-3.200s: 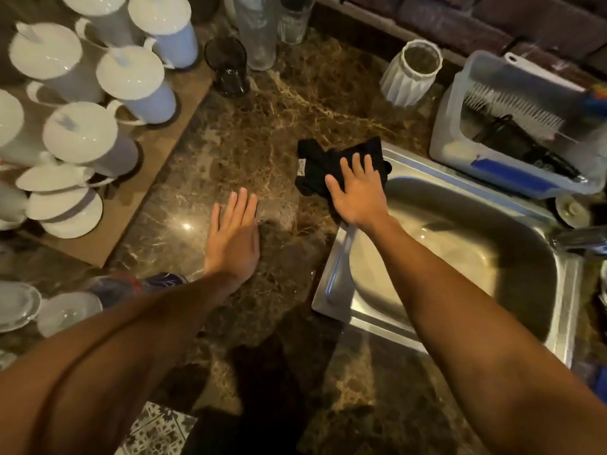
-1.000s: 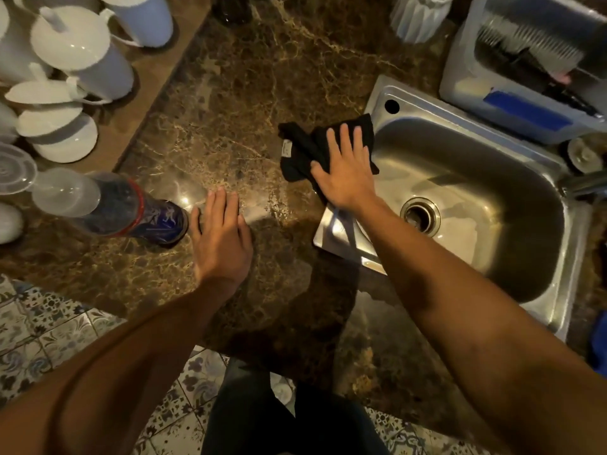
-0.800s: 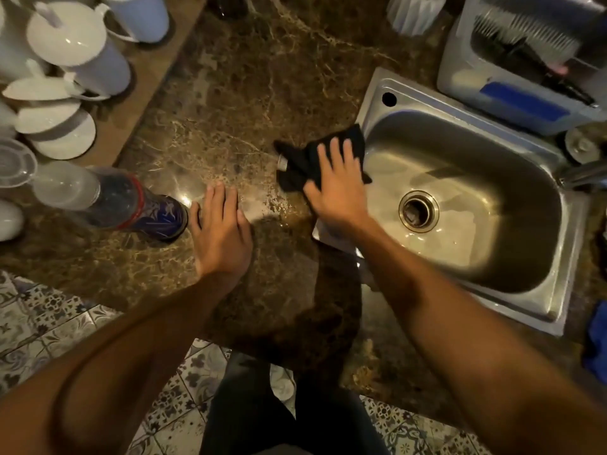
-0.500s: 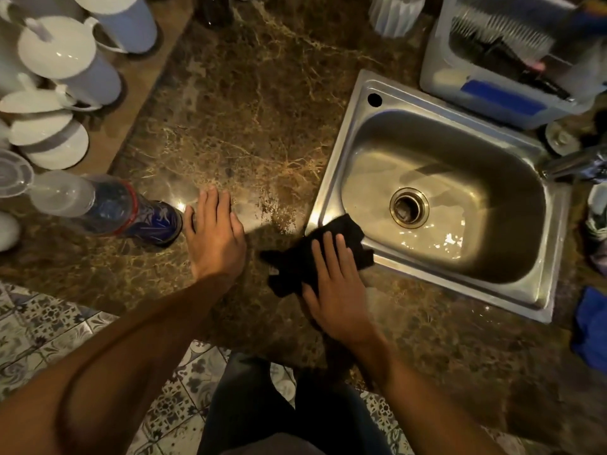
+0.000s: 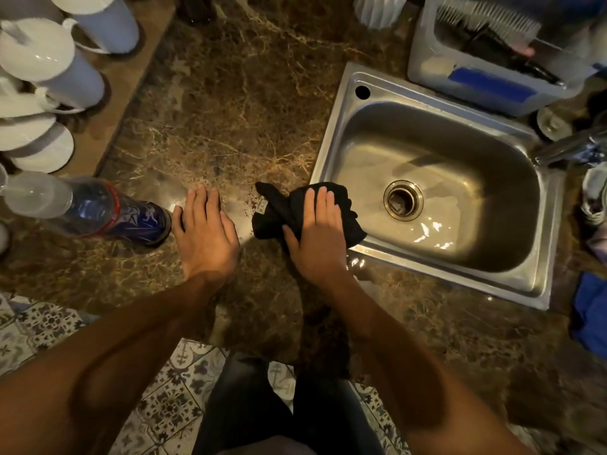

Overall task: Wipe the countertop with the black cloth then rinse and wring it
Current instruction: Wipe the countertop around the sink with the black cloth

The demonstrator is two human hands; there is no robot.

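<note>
Bottle (image 5: 108, 210) lies just beside left hand (image 5: 205, 238); sink (image 5: 331, 133) adjoins cloth (image 5: 279, 208).

Bottle (image 5: 98, 208): lying on its side, clear neck end to the left, blue label with a red band.
White lidded jugs (image 5: 49, 67): grouped at upper left on a wooden board (image 5: 131, 80).
Plastic tub (image 5: 486, 70): behind the sink, holding a brush.
Blue cloth (image 5: 589, 316): at right edge.
Floor (image 5: 42, 326): patterned tiles.

Both forearms bare, no sleeves, watch or rings visible on left hand (image 5: 205, 234) or right hand (image 5: 320, 238). Dark trousers (image 5: 282, 405), lower centre of frame.
</note>
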